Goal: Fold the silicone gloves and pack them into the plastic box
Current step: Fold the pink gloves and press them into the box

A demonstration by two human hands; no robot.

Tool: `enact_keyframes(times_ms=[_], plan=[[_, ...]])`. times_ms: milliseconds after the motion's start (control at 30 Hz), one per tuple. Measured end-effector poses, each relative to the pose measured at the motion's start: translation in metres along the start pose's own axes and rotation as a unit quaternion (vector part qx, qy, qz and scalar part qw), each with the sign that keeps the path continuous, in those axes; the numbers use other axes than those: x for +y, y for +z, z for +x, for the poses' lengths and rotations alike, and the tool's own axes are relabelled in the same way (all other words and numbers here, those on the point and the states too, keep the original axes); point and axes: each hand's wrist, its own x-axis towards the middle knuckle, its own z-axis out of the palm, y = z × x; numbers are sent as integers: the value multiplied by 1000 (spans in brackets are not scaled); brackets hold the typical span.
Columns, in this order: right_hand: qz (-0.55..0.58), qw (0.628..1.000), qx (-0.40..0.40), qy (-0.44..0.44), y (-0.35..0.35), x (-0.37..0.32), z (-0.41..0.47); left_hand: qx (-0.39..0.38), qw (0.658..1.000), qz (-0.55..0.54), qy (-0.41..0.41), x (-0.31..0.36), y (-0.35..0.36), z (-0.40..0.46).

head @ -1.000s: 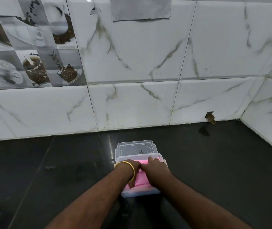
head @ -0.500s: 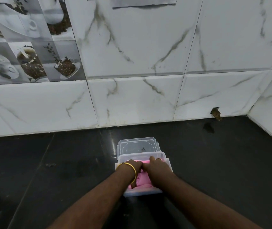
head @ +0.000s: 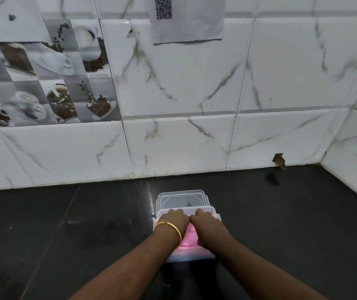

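Both my hands are down in the plastic box, side by side and touching at the thumbs. My left hand with the gold bangle lies over the left half, my right hand over the right half, pressing on the pink silicone gloves. My fingers reach toward the far rim, but I cannot tell whether they curl over the gloves or lie flat, since the backs of my hands hide them.

The gloves sit inside the box, a strip of pink showing between my wrists. The box stands on the dark worktop near its middle, well clear of the back wall, with the clear lid lying just behind it and touching its far rim.

The risk I see is springback: silicone is likely to unfold once I ease off, and a fold could rise above the rim and stop the lid from seating. Pressing unevenly could also tip or slide the light box on this glossy surface, nudging the lid toward the wall. If my fingers catch a cuff as I draw them out, I might drag a glove back over the edge.
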Motion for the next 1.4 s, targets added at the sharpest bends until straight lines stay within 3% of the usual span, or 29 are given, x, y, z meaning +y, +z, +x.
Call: enact_keyframes(times_ms=[233, 700, 867, 933, 1000, 1167, 1400], plan=[[-11, 999, -38, 0, 3, 1, 4, -29, 997, -48, -43, -2, 10, 9], [-26, 999, -47, 3, 14, 2, 16, -31, 998, -53, -13, -9, 27, 16], [-8, 998, -60, -6, 6, 3, 12, -86, 995, -51, 25, -14, 4, 10], [2, 998, -65, -10, -2, 6, 12, -71, 994, -67, 45, -14, -11, 9], [20, 998, -67, -4, -9, 6, 14, -56, 995, -71, 44, -10, -18, 8], [16, 990, -137, 17, -11, -1, 17, -113, 992, -52, 33, 2, -4, 4], [-33, 993, -114, -5, 1, -1, 18, -116, 993, -29, 22, -3, 12, 10]])
